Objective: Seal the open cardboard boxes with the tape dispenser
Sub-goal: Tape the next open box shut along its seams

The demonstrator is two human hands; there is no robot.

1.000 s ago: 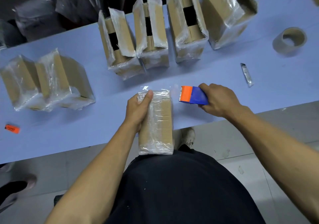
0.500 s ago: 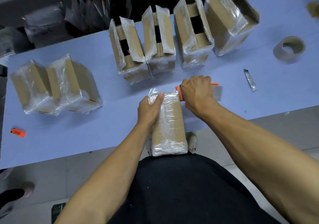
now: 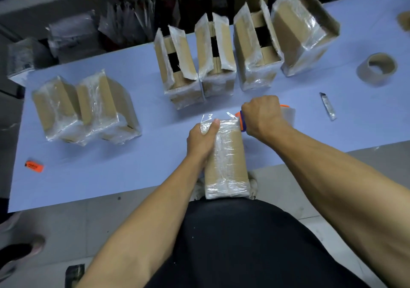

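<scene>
At table edge, left hand (image 3: pixel 200 141) still gripping box (image 3: pixel 225 159), right hand (image 3: pixel 261 115) still clutching dispenser (image 3: pixel 241 121).

Blue table (image 3: pixel 93 176) with 7 wrapped boxes (image 3: pixel 84 108), tape roll (image 3: pixel 377 69), orange tag (image 3: pixel 34 166).

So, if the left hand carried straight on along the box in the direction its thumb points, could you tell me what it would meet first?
Probably the open cardboard box, second from the left in the back row. The left hand grips the far end of the taped box, thumb pointing away from the person; bare table lies between. Depth is uncertain.
</scene>
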